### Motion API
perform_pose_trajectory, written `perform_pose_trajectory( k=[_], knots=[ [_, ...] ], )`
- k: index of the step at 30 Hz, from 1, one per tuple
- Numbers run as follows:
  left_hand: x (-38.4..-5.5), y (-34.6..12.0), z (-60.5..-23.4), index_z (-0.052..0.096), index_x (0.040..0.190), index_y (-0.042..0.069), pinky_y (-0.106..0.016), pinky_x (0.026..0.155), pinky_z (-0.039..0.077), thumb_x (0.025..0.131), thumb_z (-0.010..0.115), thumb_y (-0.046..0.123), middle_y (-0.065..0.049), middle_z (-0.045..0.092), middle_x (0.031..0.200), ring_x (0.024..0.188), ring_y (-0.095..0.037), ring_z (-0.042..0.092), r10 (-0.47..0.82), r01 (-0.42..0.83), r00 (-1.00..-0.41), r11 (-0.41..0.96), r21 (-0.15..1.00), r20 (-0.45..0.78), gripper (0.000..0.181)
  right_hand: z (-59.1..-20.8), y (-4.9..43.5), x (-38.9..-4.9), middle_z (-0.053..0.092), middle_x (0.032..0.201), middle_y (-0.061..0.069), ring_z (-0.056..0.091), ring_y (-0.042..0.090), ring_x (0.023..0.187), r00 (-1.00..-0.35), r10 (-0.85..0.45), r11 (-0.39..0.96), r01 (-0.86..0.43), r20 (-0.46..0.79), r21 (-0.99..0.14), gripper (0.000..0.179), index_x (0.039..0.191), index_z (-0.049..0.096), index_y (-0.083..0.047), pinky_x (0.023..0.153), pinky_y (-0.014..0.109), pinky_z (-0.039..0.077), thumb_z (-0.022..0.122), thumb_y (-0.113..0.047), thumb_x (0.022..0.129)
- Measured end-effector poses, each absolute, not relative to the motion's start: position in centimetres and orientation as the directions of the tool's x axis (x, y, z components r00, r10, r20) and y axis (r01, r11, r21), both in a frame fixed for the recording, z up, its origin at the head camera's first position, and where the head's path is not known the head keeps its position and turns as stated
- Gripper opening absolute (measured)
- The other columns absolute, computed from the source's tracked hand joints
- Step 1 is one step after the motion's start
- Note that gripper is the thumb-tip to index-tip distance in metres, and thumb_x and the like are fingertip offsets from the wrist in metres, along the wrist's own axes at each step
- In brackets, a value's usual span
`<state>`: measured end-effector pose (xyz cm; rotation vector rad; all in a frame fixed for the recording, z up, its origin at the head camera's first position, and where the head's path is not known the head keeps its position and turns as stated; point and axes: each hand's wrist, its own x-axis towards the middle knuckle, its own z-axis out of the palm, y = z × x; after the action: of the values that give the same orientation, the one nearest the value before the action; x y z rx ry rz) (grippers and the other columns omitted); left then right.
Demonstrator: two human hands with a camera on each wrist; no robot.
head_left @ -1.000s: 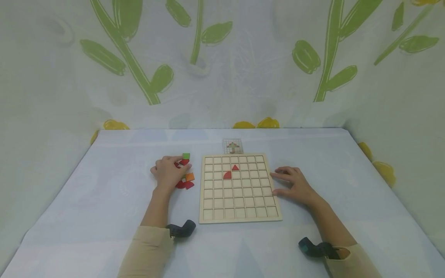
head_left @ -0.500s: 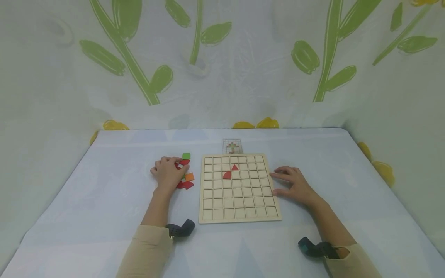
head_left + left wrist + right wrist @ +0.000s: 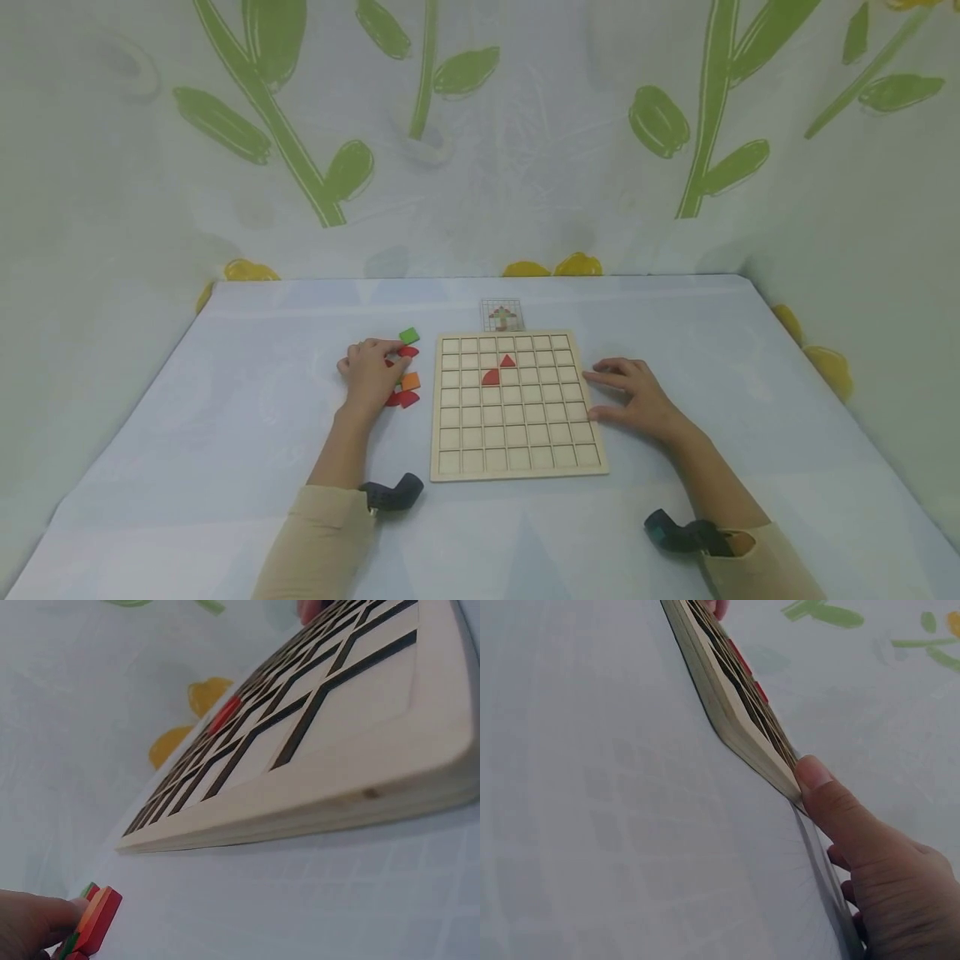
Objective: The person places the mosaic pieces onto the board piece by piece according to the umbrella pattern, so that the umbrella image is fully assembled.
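Observation:
My left hand (image 3: 369,373) is over a small pile of pieces left of the board, thumb and forefinger apart with red pieces between them. A green square (image 3: 408,335) lies beyond its forefinger. An orange square (image 3: 410,382) and a red piece (image 3: 408,400) show beside and below the thumb. In the left wrist view, the thumb (image 3: 41,915) reaches the pieces; the palm hides others. The wooden grid board (image 3: 517,477) bears a red triangle (image 3: 507,361) and a red quarter circle (image 3: 491,377). My right hand (image 3: 637,400) touches the board's right edge with spread fingers and thumb.
A small pattern card (image 3: 501,315) with a gridded picture lies just beyond the board's far edge. Dark wrist devices sit on both arms, the left one (image 3: 396,492) near the board's front corner. A leaf-patterned wall covering (image 3: 540,167) rises behind the table.
My left hand has shifted slightly right toward the board. The green square has slid right and turned askew. My right hand and the pieces on the board stay put.

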<state>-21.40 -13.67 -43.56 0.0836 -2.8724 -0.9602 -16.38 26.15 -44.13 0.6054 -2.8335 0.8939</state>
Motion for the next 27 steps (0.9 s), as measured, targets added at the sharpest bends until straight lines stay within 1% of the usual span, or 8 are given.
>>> perform_pose_trajectory(
  k=[4,7,11,16,22,27],
  knots=[
    [-21.35,-13.42,-43.44,0.062,0.123,0.01,-0.056,0.092,0.02,0.089,0.063,0.022,-0.019,0.054,0.124,0.116,-0.038,0.039,-0.083,-0.019,-0.993,0.796,0.605,0.078,0.036,-44.1,26.18,-16.44,0.052,0.126,0.015,0.039,0.034,0.117,-0.915,-0.342,0.745,-0.404,0.215,-0.531,0.057,0.122,0.064,-0.008,0.093,0.053,0.033,0.081,-0.029,0.071],
    [-21.32,-13.34,-43.38,0.063,0.122,0.009,-0.056,0.092,0.02,0.089,0.063,0.022,-0.018,0.055,0.123,0.114,-0.037,0.041,-0.068,-0.005,-0.994,0.799,0.601,0.082,0.035,-44.14,26.21,-16.47,0.052,0.127,0.015,0.039,0.034,0.117,-0.912,-0.346,0.74,-0.41,0.221,-0.533,0.057,0.122,0.064,-0.008,0.094,0.053,0.033,0.081,-0.029,0.071],
    [-21.3,-13.33,-43.38,0.064,0.119,0.007,-0.055,0.093,0.018,0.088,0.063,0.021,-0.018,0.057,0.122,0.112,-0.038,0.041,-0.022,0.038,-0.996,0.794,0.607,0.092,0.034,-44.21,26.26,-16.42,0.053,0.126,0.015,0.039,0.034,0.116,-0.909,-0.348,0.736,-0.417,0.23,-0.533,0.057,0.121,0.064,-0.008,0.093,0.052,0.034,0.081,-0.028,0.07],
    [-21.44,-13.16,-43.43,0.065,0.118,0.008,-0.056,0.097,0.015,0.088,0.064,0.021,-0.017,0.056,0.122,0.114,-0.037,0.039,0.024,0.089,-0.994,0.774,0.627,0.111,0.033,-44.16,26.26,-16.38,0.053,0.126,0.015,0.04,0.033,0.116,-0.91,-0.345,0.737,-0.413,0.228,-0.535,0.057,0.121,0.064,-0.008,0.093,0.052,0.034,0.081,-0.029,0.071],
    [-21.3,-12.9,-43.22,0.064,0.122,0.01,-0.056,0.095,0.018,0.089,0.063,0.024,-0.018,0.055,0.121,0.113,-0.036,0.039,0.054,0.094,-0.995,0.814,0.574,0.086,0.036,-44.17,26.3,-16.4,0.052,0.127,0.014,0.039,0.033,0.117,-0.916,-0.338,0.741,-0.402,0.218,-0.538,0.057,0.122,0.064,-0.009,0.093,0.052,0.033,0.081,-0.03,0.071],
    [-21.16,-12.82,-43.1,0.065,0.12,0.011,-0.056,0.095,0.019,0.089,0.064,0.025,-0.017,0.055,0.122,0.113,-0.036,0.039,0.044,0.076,-0.997,0.828,0.555,0.071,0.034,-44.19,26.31,-16.4,0.052,0.127,0.014,0.039,0.033,0.117,-0.916,-0.341,0.739,-0.4,0.212,-0.542,0.057,0.122,0.064,-0.009,0.093,0.052,0.033,0.081,-0.03,0.071]
  ],
)
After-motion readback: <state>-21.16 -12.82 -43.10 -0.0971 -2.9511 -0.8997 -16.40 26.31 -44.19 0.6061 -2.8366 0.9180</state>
